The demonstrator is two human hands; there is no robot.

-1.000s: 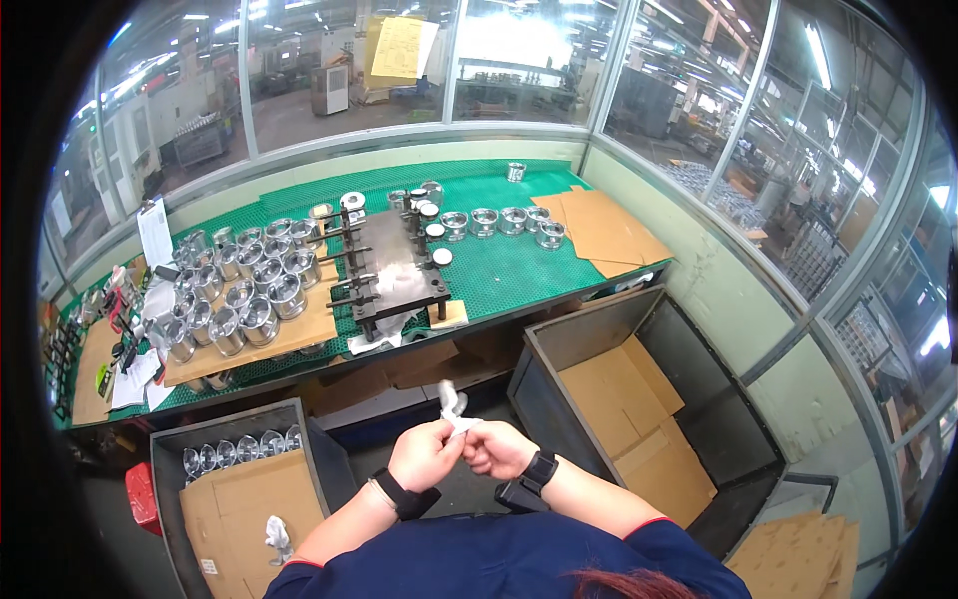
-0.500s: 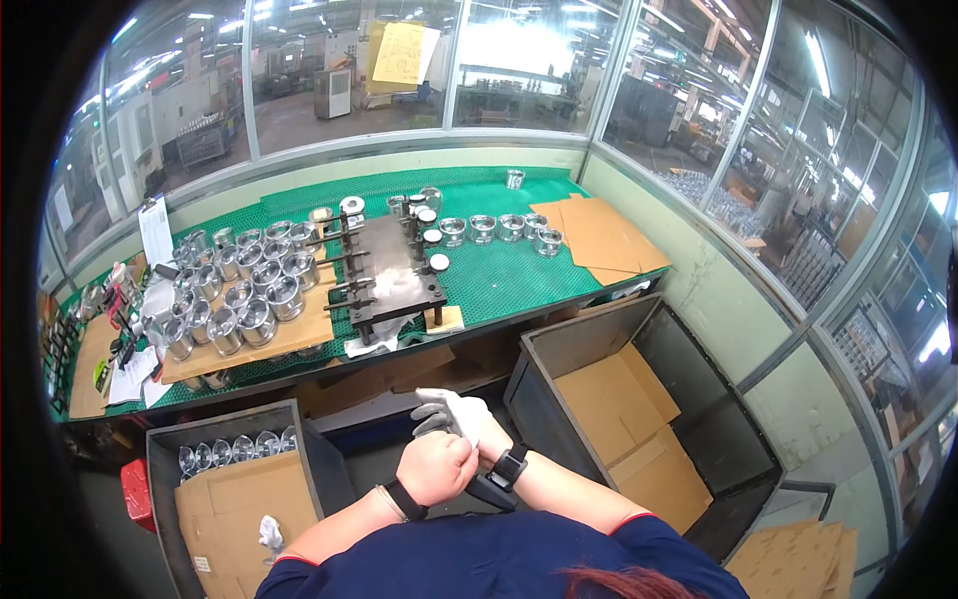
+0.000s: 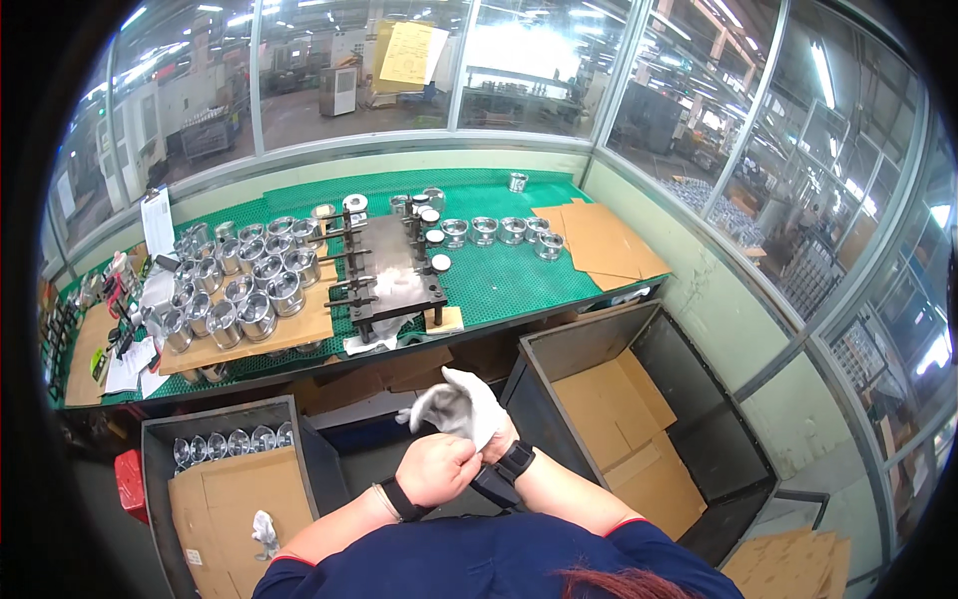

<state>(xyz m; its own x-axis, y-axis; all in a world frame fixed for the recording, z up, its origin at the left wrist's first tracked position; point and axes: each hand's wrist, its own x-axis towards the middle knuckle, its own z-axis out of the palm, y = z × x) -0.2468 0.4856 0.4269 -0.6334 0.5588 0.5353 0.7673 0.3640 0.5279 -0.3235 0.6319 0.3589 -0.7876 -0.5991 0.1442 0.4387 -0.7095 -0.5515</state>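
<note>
A white glove (image 3: 479, 407) with a greyish palm side covers my right hand (image 3: 461, 401). Its gloved fingers are bent but apart, with nothing held between them. My left hand (image 3: 437, 469) is bare and closed, pinching the glove's cuff at the right wrist. Both hands are close together in front of my body, short of the bench edge. A second white glove (image 3: 264, 534) lies crumpled on the cardboard in the bin at the left.
On the green-matted bench (image 3: 499, 285) stand many metal cylindrical parts (image 3: 256, 314), a black fixture (image 3: 389, 270) and cardboard sheets (image 3: 604, 240). Below it are a left bin (image 3: 304, 449) with more metal parts and a right bin (image 3: 559, 399) lined with cardboard. Windows surround the bench.
My gloved right hand has turned and its fingers have spread upward. My left hand remains at the cuff. The view has shifted slightly.
</note>
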